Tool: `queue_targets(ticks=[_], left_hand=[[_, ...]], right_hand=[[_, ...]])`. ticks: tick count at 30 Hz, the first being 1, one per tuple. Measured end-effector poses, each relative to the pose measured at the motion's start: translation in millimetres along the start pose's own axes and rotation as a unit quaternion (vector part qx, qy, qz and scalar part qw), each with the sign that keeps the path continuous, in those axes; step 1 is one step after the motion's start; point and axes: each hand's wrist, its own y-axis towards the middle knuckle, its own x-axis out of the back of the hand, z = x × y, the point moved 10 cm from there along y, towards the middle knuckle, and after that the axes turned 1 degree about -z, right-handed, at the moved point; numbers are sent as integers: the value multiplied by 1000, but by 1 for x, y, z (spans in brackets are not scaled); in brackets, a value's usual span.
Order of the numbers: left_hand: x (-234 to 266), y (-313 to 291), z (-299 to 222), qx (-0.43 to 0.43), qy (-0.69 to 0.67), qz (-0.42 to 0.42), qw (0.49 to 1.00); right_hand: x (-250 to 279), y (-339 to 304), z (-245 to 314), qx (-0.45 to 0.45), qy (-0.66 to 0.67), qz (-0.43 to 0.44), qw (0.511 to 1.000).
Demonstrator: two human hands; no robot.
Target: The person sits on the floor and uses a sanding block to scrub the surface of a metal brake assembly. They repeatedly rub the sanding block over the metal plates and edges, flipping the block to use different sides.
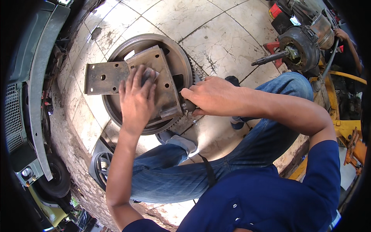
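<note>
The rust-brown steel bracket plate with drilled holes [163, 92] is laid flat across the large grey toothed metal wheel [179, 63], which is itself borne by the cracked cream-tiled floor [220, 42]. The plate's narrow end is carried past the wheel's left rim, while the wide end is kept mostly within the wheel's outline, its upper corner near the far rim. Open tile is left beyond the wheel and up to the black round hub with a protruding shaft [296, 45], well apart on the right; the near side is crowded by the blue denim trouser legs [177, 174] and a grey shoe [165, 136]. The left hand [136, 99] is laid over the middle of the plate, its fingers slightly spread, with a small grey flat piece [148, 75] partly covered beside the fingertips; whether it is gripped cannot be told. The right hand [212, 94] is placed at the plate's lower right corner, its fingers curled around a short dark rounded piece [188, 106]; whether that is joined to the plate cannot be told.
</note>
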Motion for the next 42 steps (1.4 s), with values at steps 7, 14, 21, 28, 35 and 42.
queue_targets(ticks=[7, 14, 21, 28, 35, 42], left_hand=[[0, -3, -9, -7, 4, 19, 1000], [-3, -5, 0, 9, 19, 21, 1000], [1, -3, -1, 8, 15, 25, 1000], [-1, 3, 14, 25, 29, 12, 999], [8, 5, 16, 9, 33, 6, 999], [6, 2, 14, 6, -3, 11, 1000]], right_hand=[[-2, 0, 0, -12, 18, 16, 1000], [-1, 0, 0, -15, 15, 15, 1000], [1, 0, 1, -13, 8, 15, 1000], [-1, 1, 0, 0, 25, 6, 1000], [-2, -1, -1, -9, 16, 7, 1000], [-4, 1, -1, -24, -6, 29, 999]])
